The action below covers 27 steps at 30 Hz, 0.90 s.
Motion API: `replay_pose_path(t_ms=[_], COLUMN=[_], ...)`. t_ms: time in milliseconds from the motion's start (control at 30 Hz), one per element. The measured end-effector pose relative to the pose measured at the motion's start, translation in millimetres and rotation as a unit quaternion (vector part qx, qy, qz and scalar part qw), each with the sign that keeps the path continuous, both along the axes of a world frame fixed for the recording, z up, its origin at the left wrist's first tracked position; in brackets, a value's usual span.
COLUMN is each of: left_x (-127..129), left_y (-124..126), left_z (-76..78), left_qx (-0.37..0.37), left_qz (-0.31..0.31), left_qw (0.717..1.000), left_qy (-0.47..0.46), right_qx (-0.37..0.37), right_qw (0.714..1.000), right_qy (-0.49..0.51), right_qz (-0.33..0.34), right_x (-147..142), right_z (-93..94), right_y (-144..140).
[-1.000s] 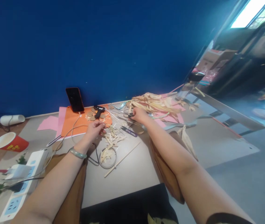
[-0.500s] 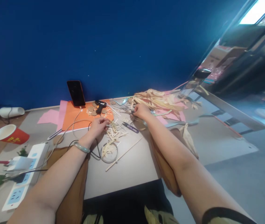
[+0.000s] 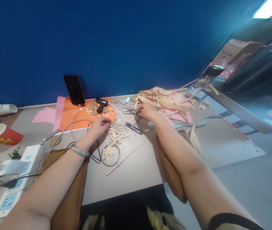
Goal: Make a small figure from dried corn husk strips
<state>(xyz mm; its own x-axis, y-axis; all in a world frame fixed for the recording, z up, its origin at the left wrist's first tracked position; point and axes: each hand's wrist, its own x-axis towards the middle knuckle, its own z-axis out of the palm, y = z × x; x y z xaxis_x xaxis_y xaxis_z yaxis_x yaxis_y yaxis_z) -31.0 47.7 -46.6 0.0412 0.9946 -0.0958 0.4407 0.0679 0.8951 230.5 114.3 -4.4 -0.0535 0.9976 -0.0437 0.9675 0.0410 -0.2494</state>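
Note:
My left hand (image 3: 100,127) is closed in a pinch above the left edge of a pile of pale husk scraps (image 3: 117,135); anything between its fingertips is too small to make out. My right hand (image 3: 148,111) is closed at what looks like a pair of scissors (image 3: 131,111), its blades pointing left, in front of a heap of dried corn husk strips (image 3: 160,97). Between the hands lies a dark purple pen-like tool (image 3: 134,128). Nearer me, a grey ring (image 3: 111,155) lies around some scraps, beside a thin wooden stick (image 3: 126,158).
A black glue gun (image 3: 101,104) and round wooden slices rest on orange paper (image 3: 70,119). A phone (image 3: 74,89) leans on the blue wall (image 3: 117,48). At left are a red paper cup (image 3: 9,135), a white power strip (image 3: 24,174) and cables across the table.
The camera view has shifted slightly, moving the table's things left and up. My right hand has moved a little to the right; my left hand stays nearly in place over the scraps.

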Motion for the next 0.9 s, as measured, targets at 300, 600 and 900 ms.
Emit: replay_pose_path(t_ms=[300,600,900], left_x=[-4,-5,1], left_y=[4,-1,-12], left_z=[-16.7,-8.8,8.5], left_qx=[0.013,0.052,0.086], left_qz=[-0.091,-0.145,-0.196], left_qw=[0.996,0.983,0.962], left_qy=[-0.004,0.096,0.171], right_qx=[-0.008,0.095,0.059], right_qw=[0.996,0.98,0.97], right_qy=[-0.084,0.051,0.066], right_qz=[0.034,0.167,0.227], right_x=[-13,-36,-73], right_z=[0.9,-11.3,-32.8], right_y=[-11,-22,-36])
